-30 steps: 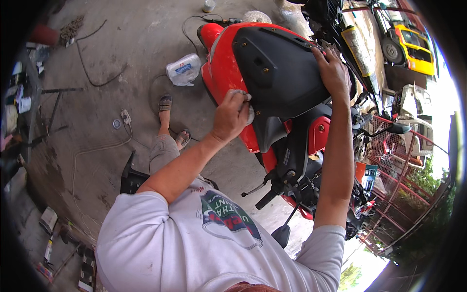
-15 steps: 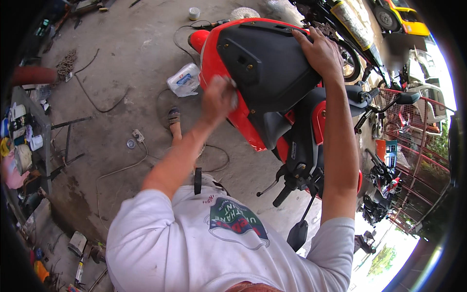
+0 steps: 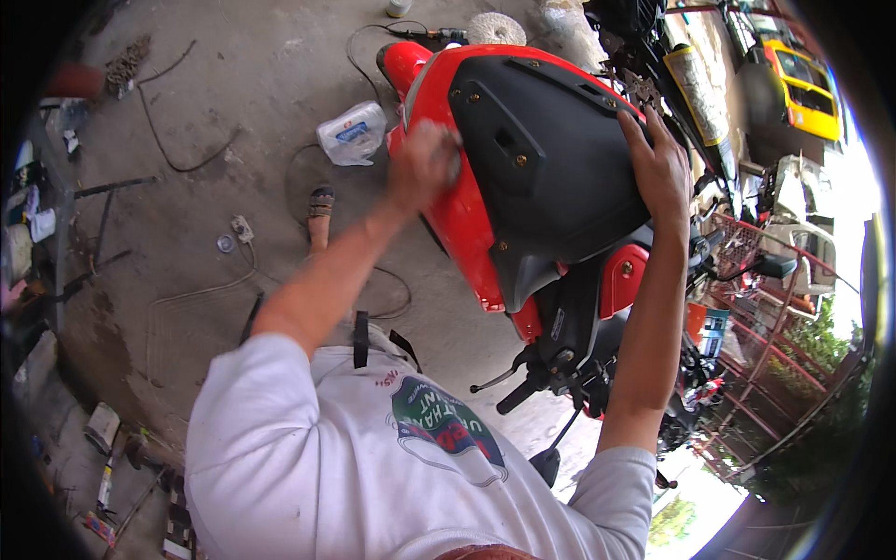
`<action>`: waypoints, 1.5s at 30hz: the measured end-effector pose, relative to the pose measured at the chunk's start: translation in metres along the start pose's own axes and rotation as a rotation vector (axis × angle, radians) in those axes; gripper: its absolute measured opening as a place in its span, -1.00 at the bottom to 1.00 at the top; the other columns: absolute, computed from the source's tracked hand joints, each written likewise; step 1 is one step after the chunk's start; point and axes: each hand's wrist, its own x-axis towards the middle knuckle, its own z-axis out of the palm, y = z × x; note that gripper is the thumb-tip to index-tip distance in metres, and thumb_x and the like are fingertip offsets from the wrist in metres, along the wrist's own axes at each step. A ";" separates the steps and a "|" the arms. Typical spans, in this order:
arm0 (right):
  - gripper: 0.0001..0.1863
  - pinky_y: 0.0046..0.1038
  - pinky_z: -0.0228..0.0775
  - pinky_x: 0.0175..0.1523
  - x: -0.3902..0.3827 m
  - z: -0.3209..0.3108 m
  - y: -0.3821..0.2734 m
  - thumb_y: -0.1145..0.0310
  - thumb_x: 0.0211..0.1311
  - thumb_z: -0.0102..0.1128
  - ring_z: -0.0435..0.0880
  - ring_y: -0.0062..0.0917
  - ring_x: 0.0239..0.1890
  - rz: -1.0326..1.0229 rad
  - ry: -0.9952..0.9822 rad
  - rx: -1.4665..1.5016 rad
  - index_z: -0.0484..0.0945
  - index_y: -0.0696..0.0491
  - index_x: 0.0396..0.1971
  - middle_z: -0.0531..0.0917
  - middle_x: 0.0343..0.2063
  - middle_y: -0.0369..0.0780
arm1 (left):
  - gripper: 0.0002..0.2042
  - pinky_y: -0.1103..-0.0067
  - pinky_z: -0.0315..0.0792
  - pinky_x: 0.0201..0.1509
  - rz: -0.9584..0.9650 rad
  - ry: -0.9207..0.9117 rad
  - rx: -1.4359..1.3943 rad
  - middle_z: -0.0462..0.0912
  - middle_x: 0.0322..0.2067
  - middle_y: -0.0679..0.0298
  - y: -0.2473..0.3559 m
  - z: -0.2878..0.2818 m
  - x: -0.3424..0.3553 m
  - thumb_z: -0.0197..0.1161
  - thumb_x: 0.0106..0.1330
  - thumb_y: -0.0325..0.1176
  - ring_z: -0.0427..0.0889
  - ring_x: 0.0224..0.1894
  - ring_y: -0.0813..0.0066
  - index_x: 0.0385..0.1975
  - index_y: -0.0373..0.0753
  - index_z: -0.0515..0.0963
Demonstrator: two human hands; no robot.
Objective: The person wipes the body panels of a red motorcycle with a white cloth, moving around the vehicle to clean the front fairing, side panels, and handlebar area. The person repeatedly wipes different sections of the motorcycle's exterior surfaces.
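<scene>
In front of me is a motor scooter with glossy red body panels [image 3: 474,224] and a matte black centre panel [image 3: 560,177] dotted with brass-coloured screws. My left hand [image 3: 420,173], smeared by motion, is closed around a small greyish rag [image 3: 450,157] against the red side edge. The rag is partly hidden by the fingers. Flat on the far right edge of the black panel lies my right hand [image 3: 665,177], fingers spread and holding nothing. Below the panel show the handlebar grip [image 3: 518,397] and brake lever [image 3: 492,379].
A white plastic pack [image 3: 353,133] lies on the concrete floor left of the scooter. Cables and a socket block [image 3: 242,229] are near my sandalled foot [image 3: 320,203]. A cluttered metal stand [image 3: 65,233] is at far left; other motorcycles and a red mesh fence [image 3: 756,308] stand right.
My left hand with the rag has slid upward along the red edge, toward the panel's far end. The right hand keeps its place on the panel. The whole view has shifted a little.
</scene>
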 end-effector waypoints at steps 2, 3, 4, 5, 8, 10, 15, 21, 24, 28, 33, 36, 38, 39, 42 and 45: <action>-0.09 -0.19 0.14 0.54 0.006 0.001 0.004 -0.39 0.38 0.04 0.41 -0.09 0.46 -0.076 0.002 0.010 0.45 0.10 0.42 0.51 0.38 0.00 | -0.81 0.25 0.54 0.07 -0.259 -0.089 0.042 0.69 -0.21 -0.03 -0.062 0.009 0.064 0.25 0.47 -0.31 0.69 -0.07 0.00 -0.18 -0.30 0.66; -0.10 -0.19 0.13 0.54 0.015 0.008 0.025 -0.38 0.39 0.05 0.41 -0.09 0.46 -0.177 0.027 0.004 0.45 0.10 0.42 0.51 0.38 0.01 | -0.83 0.27 0.54 0.08 -0.220 -0.043 -0.032 0.69 -0.22 -0.01 -0.086 0.015 0.089 0.25 0.45 -0.32 0.70 -0.04 0.02 -0.19 -0.29 0.67; -0.13 -0.20 0.13 0.54 0.017 0.005 0.006 -0.33 0.41 0.06 0.41 -0.09 0.46 -0.147 -0.006 0.044 0.45 0.12 0.41 0.51 0.38 0.02 | -0.84 0.28 0.55 0.08 -0.195 0.003 -0.088 0.70 -0.23 0.00 -0.104 0.015 0.097 0.25 0.44 -0.33 0.70 -0.02 0.03 -0.20 -0.28 0.68; -0.16 -0.20 0.12 0.54 0.012 0.000 -0.006 -0.28 0.43 0.08 0.41 -0.08 0.46 -0.086 -0.037 0.075 0.45 0.13 0.41 0.50 0.38 0.03 | -0.84 0.29 0.55 0.08 -0.177 -0.001 -0.112 0.71 -0.21 0.01 -0.103 0.014 0.087 0.25 0.44 -0.33 0.70 -0.02 0.03 -0.20 -0.27 0.69; -0.20 -0.21 0.12 0.54 -0.003 -0.006 0.000 -0.21 0.46 0.11 0.41 -0.09 0.46 -0.063 -0.059 0.078 0.45 0.14 0.41 0.51 0.37 0.03 | -0.85 0.28 0.55 0.05 -0.145 -0.045 -0.212 0.70 -0.18 0.04 -0.065 0.003 0.053 0.25 0.42 -0.32 0.69 -0.03 0.01 -0.21 -0.24 0.68; -0.23 -0.21 0.10 0.55 -0.010 -0.008 0.000 -0.18 0.49 0.10 0.40 -0.11 0.47 -0.009 -0.079 0.029 0.44 0.13 0.42 0.49 0.39 0.01 | -0.85 0.24 0.56 -0.01 -0.199 -0.065 -0.301 0.68 -0.20 0.07 -0.050 -0.006 0.031 0.24 0.39 -0.31 0.67 -0.08 -0.03 -0.25 -0.23 0.67; -0.29 -0.19 0.09 0.56 0.001 -0.011 -0.019 -0.11 0.51 0.13 0.35 -0.11 0.49 -0.054 -0.103 -0.033 0.42 0.09 0.44 0.47 0.41 -0.02 | -0.87 0.27 0.56 0.02 -0.018 -0.105 -0.101 0.68 -0.17 0.13 -0.122 0.040 0.127 0.25 0.34 -0.33 0.68 -0.08 0.05 -0.24 -0.21 0.68; -0.29 -0.18 0.06 0.57 -0.013 -0.014 -0.013 -0.04 0.46 0.22 0.33 -0.14 0.50 0.028 -0.140 -0.093 0.40 0.04 0.46 0.48 0.42 -0.09 | -0.76 0.24 0.52 0.20 -0.187 -0.218 -0.320 0.69 -0.10 0.02 -0.052 -0.021 0.043 0.21 0.33 -0.47 0.65 0.08 0.04 -0.04 -0.29 0.64; -0.30 -0.18 0.06 0.58 -0.010 -0.016 -0.015 -0.04 0.46 0.23 0.32 -0.16 0.51 0.025 -0.144 -0.098 0.41 0.02 0.47 0.47 0.43 -0.11 | -0.77 0.25 0.53 0.21 -0.198 -0.185 -0.268 0.69 -0.07 0.03 -0.069 0.000 0.074 0.21 0.35 -0.46 0.66 0.07 0.05 -0.03 -0.32 0.62; -0.32 -0.19 0.07 0.57 0.005 -0.019 -0.023 0.00 0.46 0.24 0.34 -0.16 0.49 -0.031 -0.140 -0.052 0.42 0.06 0.45 0.46 0.43 -0.09 | -0.81 0.25 0.55 0.14 0.019 -0.224 -0.170 0.68 -0.10 0.05 -0.107 0.028 0.147 0.22 0.36 -0.43 0.67 0.03 0.05 -0.08 -0.29 0.62; -0.31 -0.19 0.00 0.60 -0.007 -0.018 -0.017 0.04 0.45 0.26 0.32 -0.19 0.52 0.005 -0.180 -0.110 0.40 0.06 0.46 0.46 0.44 -0.13 | -0.86 0.22 0.56 0.02 -0.354 -0.152 -0.278 0.63 -0.09 0.06 -0.058 -0.019 0.023 0.21 0.45 -0.36 0.67 -0.01 0.06 -0.12 -0.27 0.57; -0.30 -0.19 0.00 0.60 -0.010 -0.017 -0.015 0.06 0.46 0.26 0.34 -0.20 0.51 0.023 -0.180 -0.125 0.38 0.07 0.47 0.44 0.45 -0.10 | -0.85 0.21 0.54 -0.03 -0.253 -0.133 -0.212 0.62 -0.12 0.03 -0.080 -0.002 0.060 0.18 0.49 -0.34 0.66 -0.03 0.00 -0.11 -0.27 0.55; -0.31 -0.20 0.01 0.59 -0.003 -0.016 -0.011 0.08 0.46 0.25 0.35 -0.19 0.50 -0.039 -0.154 -0.129 0.38 0.08 0.47 0.44 0.44 -0.07 | -0.81 0.22 0.54 0.00 -0.230 -0.176 -0.211 0.62 -0.15 0.02 -0.119 0.020 0.119 0.15 0.53 -0.30 0.64 -0.05 -0.05 -0.06 -0.27 0.58; -0.31 -0.20 0.03 0.58 0.001 -0.019 -0.017 0.08 0.46 0.25 0.35 -0.18 0.49 -0.038 -0.158 -0.082 0.37 0.09 0.47 0.45 0.43 -0.04 | -0.77 0.22 0.53 0.09 -0.260 -0.244 -0.215 0.65 -0.11 0.03 -0.134 0.027 0.135 0.12 0.55 -0.29 0.64 -0.02 -0.06 0.00 -0.26 0.61; -0.29 -0.20 0.05 0.57 0.005 -0.019 -0.023 0.07 0.46 0.25 0.34 -0.16 0.50 0.001 -0.177 -0.055 0.35 0.10 0.48 0.45 0.43 -0.05 | -0.84 0.19 0.54 -0.12 -0.226 -0.122 -0.181 0.57 -0.23 0.03 -0.130 0.028 0.125 0.20 0.49 -0.33 0.62 -0.16 -0.04 -0.10 -0.27 0.57; -0.26 -0.20 0.04 0.58 -0.006 -0.016 -0.014 0.04 0.45 0.26 0.33 -0.15 0.51 0.015 -0.177 -0.106 0.34 0.09 0.49 0.45 0.43 -0.04 | -0.86 0.25 0.58 0.03 -0.318 -0.078 -0.255 0.63 -0.11 0.05 -0.073 -0.014 0.043 0.22 0.45 -0.39 0.67 0.00 0.04 -0.10 -0.24 0.61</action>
